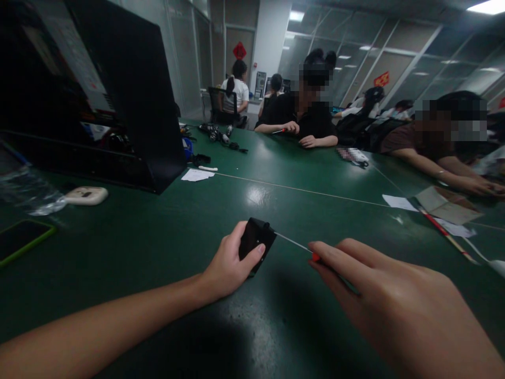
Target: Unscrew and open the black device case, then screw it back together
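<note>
Wrapped in my left hand [232, 258] is a small black box-shaped device [258, 239], held tilted over the green table [165, 231]. My thumb presses on its near face, where tiny light dots show. What kind of device it is I cannot make out. A screwdriver [294, 243] with a thin metal shaft and a red collar is gripped in my right hand [379, 284]. Its tip meets the device's upper right corner, by a small black knob. The rest of the screwdriver's handle is hidden behind my fingers.
A large black open-fronted case [130, 95] stands at the left. Near it lie a beige oval case [87, 196], a green-edged phone [26, 239] and clear plastic [35, 189]. An open cardboard box [447, 205] sits at the right. Across the table, a person [298, 113] in black holds a screwdriver.
</note>
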A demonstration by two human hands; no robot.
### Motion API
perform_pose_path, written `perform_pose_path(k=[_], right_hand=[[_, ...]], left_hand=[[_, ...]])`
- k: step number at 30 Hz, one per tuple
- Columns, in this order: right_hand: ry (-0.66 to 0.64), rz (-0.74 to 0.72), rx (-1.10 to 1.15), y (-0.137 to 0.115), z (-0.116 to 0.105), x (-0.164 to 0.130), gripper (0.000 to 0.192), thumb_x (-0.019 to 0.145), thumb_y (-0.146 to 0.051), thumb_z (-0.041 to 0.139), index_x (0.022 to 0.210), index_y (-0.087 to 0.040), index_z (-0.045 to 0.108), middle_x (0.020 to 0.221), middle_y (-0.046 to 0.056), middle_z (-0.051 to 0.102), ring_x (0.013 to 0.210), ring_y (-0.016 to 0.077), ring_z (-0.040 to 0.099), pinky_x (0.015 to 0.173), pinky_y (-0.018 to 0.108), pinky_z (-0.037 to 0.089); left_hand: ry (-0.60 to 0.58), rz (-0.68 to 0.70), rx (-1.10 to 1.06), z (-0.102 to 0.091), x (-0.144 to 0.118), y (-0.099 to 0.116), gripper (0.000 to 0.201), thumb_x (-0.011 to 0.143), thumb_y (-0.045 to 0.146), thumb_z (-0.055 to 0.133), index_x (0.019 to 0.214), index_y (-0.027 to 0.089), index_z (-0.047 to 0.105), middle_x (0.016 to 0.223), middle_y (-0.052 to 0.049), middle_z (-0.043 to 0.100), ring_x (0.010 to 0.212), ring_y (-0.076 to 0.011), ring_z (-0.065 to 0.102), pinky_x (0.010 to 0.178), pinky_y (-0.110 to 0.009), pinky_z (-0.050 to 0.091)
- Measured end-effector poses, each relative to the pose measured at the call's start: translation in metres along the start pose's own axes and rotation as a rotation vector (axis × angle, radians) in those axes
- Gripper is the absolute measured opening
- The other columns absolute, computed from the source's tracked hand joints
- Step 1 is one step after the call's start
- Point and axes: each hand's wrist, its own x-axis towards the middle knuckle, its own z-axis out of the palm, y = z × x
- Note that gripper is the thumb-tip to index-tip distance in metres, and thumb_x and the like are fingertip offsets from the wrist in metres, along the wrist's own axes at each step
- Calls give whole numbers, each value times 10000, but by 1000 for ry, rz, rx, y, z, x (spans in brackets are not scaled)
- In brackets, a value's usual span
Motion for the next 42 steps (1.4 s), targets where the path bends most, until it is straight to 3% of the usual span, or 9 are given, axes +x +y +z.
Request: perform_pose_path(k=[11, 23, 30, 35, 42], right_hand=[[-16, -53, -23, 14, 1, -4, 384, 1036, -300, 358, 1060, -277, 740, 784, 21, 712, 469, 150, 611, 394, 256, 361], [13, -79, -45, 8, 5, -1, 358, 1027, -259, 350, 1101, -258, 700, 807, 9, 701, 476, 157, 617, 400, 275, 334], [46, -108, -60, 2, 3, -4, 376, 950, -117, 369, 1111, -227, 691, 758, 12, 672, 482, 162, 600, 414, 287, 294], [82, -140, -117, -4, 1, -4, 463, 865, -15, 334, 1114, -185, 686, 826, 68, 710, 583, 215, 639, 489, 318, 388], [76, -158, -135, -11, 1, 0, 444, 904, -16, 334, 1125, -180, 682, 909, 87, 735, 690, 237, 660, 584, 345, 460]], left_hand=[[-8, -53, -72, -2, 4, -1, 308, 954, 399, 589, 1141, 154, 590, 933, -48, 674, 817, -187, 638, 716, -281, 497], [18, -17, -7, -1, 3, -1, 239, 939, 364, 608, 1064, 161, 589, 860, -21, 641, 757, -163, 595, 678, -265, 465], [22, -30, -20, -1, 3, -1, 285, 937, 357, 609, 1144, 163, 596, 955, -45, 675, 847, -191, 635, 760, -290, 497], [23, -27, -33, -1, 3, -2, 289, 942, 351, 597, 1162, 165, 591, 992, -54, 692, 887, -201, 652, 793, -298, 504], [51, -20, 28, -1, 3, -2, 292, 939, 331, 596, 1183, 171, 573, 1012, -55, 683, 896, -203, 639, 775, -298, 493]])
